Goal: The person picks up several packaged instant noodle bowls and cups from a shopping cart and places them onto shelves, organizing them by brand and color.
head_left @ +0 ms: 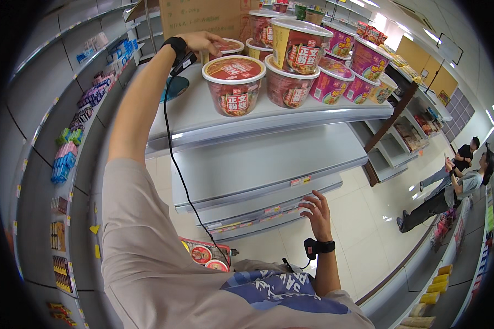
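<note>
My left hand (203,43) reaches over the top shelf (181,119), its fingers on the near rim and lid of a red instant noodle tub (231,46); whether they grip it cannot be told. In front of that stands another red tub (234,96) with a red and yellow lid. To its right a red tub (301,45) is stacked on another (290,88), and purple tubs (331,82) stand beside them. My right hand (318,214) hangs in the air before the lower shelves, fingers apart and holding nothing. Both wrists wear black straps with small devices.
A cardboard box (206,18) stands behind the tubs. A teal disc (176,88) lies at the shelf's left end. Below me is a basket (206,246) with round-lidded tubs. A black cable (177,164) runs down from my left wrist. Two people (463,181) stand in the aisle at right.
</note>
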Demonstrator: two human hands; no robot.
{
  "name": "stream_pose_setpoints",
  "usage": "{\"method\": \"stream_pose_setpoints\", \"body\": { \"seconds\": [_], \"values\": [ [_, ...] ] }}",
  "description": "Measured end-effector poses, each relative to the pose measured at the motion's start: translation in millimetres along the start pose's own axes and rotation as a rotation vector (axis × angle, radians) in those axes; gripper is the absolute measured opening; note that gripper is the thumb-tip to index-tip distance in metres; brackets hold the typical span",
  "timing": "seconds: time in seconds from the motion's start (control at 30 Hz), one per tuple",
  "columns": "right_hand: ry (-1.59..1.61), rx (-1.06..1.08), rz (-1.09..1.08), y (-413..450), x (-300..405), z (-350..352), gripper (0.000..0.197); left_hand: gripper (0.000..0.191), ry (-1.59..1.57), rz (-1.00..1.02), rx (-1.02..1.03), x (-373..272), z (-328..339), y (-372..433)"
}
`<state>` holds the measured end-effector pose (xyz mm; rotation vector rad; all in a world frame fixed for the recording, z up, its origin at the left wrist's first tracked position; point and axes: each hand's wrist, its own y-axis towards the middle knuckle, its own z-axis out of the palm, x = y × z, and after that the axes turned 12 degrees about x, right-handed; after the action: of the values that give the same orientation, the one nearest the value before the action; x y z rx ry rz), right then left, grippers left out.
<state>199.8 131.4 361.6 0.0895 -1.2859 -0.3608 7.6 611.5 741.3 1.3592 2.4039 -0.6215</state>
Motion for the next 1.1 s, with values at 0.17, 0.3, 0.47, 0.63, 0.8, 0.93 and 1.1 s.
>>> {"method": "stream_pose_setpoints", "body": {
  "seconds": [0.17, 0.3, 0.47, 0.63, 0.8, 0.93, 1.1],
  "values": [
    [0.005, -0.043, 0.014, -8.9, -3.1, -5.2, 0.070, 0.058, -0.010, 0.167, -0.001, 3.7, 12.1, 6.9],
    [0.010, -0.062, 0.018, -16.7, 1.3, -11.5, 0.068, 0.055, -0.114, 0.183, 0.026, 3.6, 8.7, 8.2],
    [0.034, -0.080, -0.010, -15.0, 4.5, -23.6, 0.065, 0.056, -0.205, 0.088, -0.114, -10.0, 8.8, 19.9],
    [0.052, -0.044, -0.002, -12.5, 1.5, -30.2, 0.065, 0.058, -0.022, 0.162, -0.330, -23.2, 4.2, -10.0],
    [0.010, -0.014, 0.008, -21.4, -1.9, -39.4, 0.062, 0.040, 0.208, 0.090, -0.437, -41.8, 27.2, -39.6],
    [0.068, 0.016, 0.007, -19.7, -2.7, -43.2, 0.063, 0.028, 0.005, -0.042, -0.295, -69.9, 62.4, -67.9],
    [0.068, 0.043, 0.023, -22.1, -2.9, -36.8, 0.062, 0.025, -0.185, 0.010, -0.266, -60.3, 76.4, -74.8]
  ]
}}
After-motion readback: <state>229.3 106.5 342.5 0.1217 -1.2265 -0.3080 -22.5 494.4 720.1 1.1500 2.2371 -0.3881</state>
